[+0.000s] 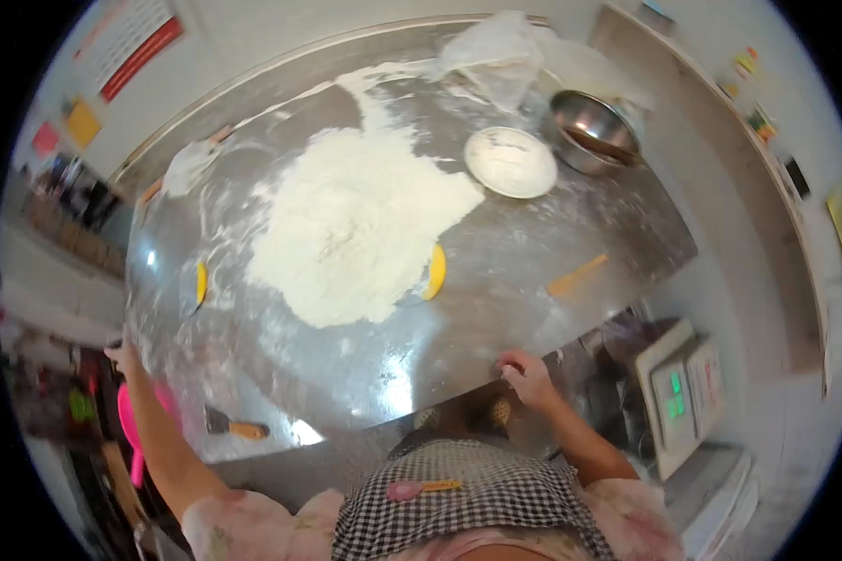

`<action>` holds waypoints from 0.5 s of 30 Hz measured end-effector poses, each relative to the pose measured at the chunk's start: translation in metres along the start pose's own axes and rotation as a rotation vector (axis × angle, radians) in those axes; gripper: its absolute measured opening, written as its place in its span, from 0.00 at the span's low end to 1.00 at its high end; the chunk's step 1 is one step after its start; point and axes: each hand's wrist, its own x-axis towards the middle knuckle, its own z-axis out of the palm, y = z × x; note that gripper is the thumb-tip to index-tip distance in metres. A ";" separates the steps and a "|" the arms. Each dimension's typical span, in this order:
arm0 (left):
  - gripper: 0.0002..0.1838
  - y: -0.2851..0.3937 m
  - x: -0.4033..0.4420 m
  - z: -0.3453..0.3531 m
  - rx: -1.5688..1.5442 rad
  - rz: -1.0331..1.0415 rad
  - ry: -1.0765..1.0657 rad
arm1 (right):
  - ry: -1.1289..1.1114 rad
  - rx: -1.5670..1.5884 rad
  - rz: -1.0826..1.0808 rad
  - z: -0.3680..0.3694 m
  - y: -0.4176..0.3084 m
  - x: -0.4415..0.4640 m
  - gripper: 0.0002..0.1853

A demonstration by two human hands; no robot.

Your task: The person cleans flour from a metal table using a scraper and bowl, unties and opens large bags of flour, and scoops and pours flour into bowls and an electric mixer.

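My left hand (116,354) is out at the left edge of the metal table (477,327), small and blurred, its fingers hard to make out. My right hand (528,378) rests at the table's front edge with its fingers curled in, and nothing shows in it. A wide heap of white flour (346,224) covers the middle of the table. Against its right side leans a scraper with a yellow handle (435,271). Another yellow-handled scraper (200,283) lies to the left. Nearer my left arm is a scraper with a wooden handle (247,430).
At the back right stand a floury white bowl (511,163), a steel bowl (582,112) and a clear plastic bag (496,61). A wooden brush-like tool (577,276) lies on the right. A lit digital scale (675,393) stands beyond the right edge; a pink basin (133,416) sits below left.
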 end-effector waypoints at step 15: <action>0.23 0.130 -0.256 0.197 0.186 1.307 -0.300 | 0.537 -0.072 0.293 -0.055 0.089 -0.151 0.13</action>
